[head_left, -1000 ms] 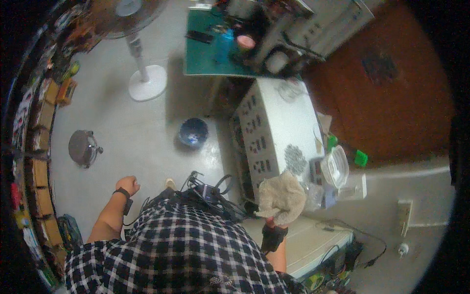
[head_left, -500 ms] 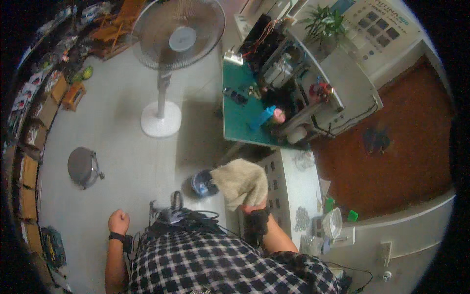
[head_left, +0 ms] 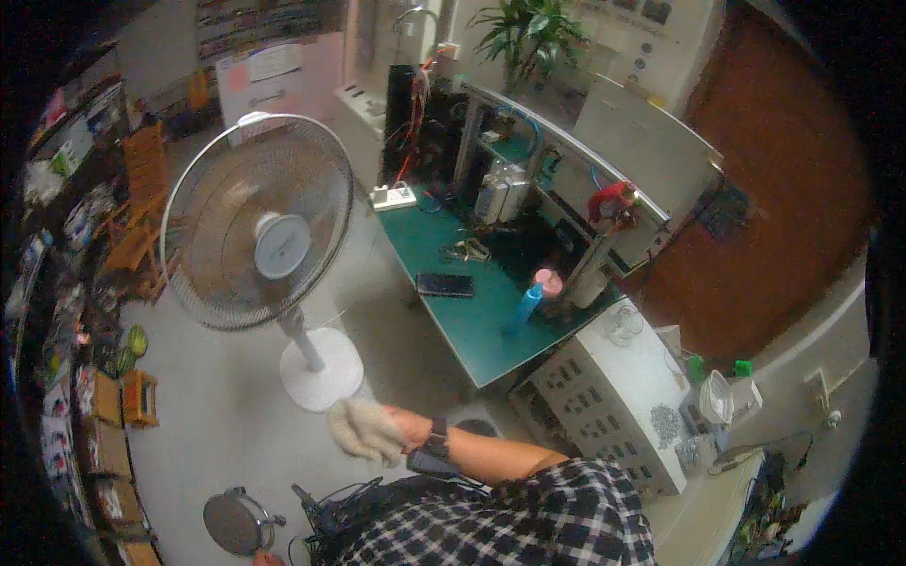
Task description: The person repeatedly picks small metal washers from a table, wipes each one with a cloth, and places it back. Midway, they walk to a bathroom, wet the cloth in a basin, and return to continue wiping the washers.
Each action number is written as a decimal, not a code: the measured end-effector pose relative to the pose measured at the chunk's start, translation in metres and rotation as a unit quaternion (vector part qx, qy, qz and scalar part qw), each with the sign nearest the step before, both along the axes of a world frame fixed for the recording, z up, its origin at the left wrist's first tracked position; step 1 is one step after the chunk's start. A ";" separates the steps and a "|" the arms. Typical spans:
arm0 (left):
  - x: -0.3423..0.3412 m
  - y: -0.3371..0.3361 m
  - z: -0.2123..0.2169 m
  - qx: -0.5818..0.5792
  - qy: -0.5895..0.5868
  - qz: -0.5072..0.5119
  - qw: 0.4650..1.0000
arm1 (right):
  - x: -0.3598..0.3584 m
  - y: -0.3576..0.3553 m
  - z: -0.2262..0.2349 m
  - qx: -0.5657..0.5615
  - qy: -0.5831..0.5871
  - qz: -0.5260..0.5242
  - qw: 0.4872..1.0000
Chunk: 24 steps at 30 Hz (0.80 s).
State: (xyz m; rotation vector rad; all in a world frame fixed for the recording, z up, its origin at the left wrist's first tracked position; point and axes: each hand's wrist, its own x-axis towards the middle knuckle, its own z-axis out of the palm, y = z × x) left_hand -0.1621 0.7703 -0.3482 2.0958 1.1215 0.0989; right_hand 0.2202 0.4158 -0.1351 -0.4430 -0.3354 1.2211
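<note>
My right hand [head_left: 408, 427] is closed around a crumpled beige cloth [head_left: 363, 434], which hangs from its fingers over the floor. The folds hide most of the fingertips. Just beyond the cloth is the round white base [head_left: 322, 371] of a standing fan [head_left: 259, 224]. Only a small part of my left hand [head_left: 267, 558] shows at the lower edge, beside a round dark stool [head_left: 233, 522]; its fingers cannot be made out.
Right of the fan stands a green-topped workbench [head_left: 459, 324] bearing a dark phone [head_left: 444, 285], a blue bottle [head_left: 528, 303] and a white power strip [head_left: 393, 197]. A white drawer cabinet [head_left: 604, 377] adjoins it. Shelves with boxes [head_left: 106, 434] line the left side.
The view has turned, bringing the workbench lower and the fan leftward. My right arm now reaches across to the left with the cloth, closer to the fan base. My left hand has mostly left the picture.
</note>
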 end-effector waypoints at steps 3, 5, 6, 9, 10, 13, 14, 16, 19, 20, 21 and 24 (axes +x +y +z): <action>0.011 0.060 -0.013 0.146 0.200 0.002 0.969 | 0.024 0.056 -0.012 -0.067 -0.174 0.056 0.981; 0.028 0.097 -0.013 0.149 0.222 0.010 0.964 | 0.039 0.095 -0.030 -0.186 -0.346 0.025 0.919; 0.037 0.115 -0.012 0.149 0.226 0.012 0.962 | 0.047 0.111 -0.043 -0.238 -0.436 0.016 0.868; 0.060 0.176 -0.012 0.152 0.235 0.011 0.960 | 0.070 0.143 -0.094 -0.379 -0.658 0.002 0.651; 0.066 0.199 -0.013 0.155 0.233 0.009 0.960 | 0.077 0.150 -0.113 -0.454 -0.699 0.042 0.550; 0.076 0.275 -0.013 0.160 0.220 0.010 0.962 | 0.082 0.143 -0.166 -0.563 -0.630 0.141 0.515; 0.080 0.300 -0.013 0.161 0.213 0.014 0.963 | 0.075 0.140 -0.181 -0.558 -0.684 0.195 0.427; 0.092 0.350 -0.008 0.168 0.191 0.023 0.967 | 0.062 0.125 -0.199 -0.583 -0.638 0.276 0.419; 0.123 0.422 -0.003 0.194 0.132 0.027 0.972 | 0.035 0.129 -0.209 -0.621 -0.556 0.320 0.449; 0.139 0.446 -0.001 0.208 0.097 0.019 0.973 | 0.028 0.138 -0.209 -0.628 -0.537 0.319 0.464; 0.159 0.467 0.001 0.218 0.064 0.015 0.974 | 0.020 0.153 -0.208 -0.634 -0.523 0.312 0.477; 0.254 0.525 0.005 0.161 -0.050 -0.006 0.986 | 0.007 0.209 -0.200 -0.641 -0.497 0.270 0.519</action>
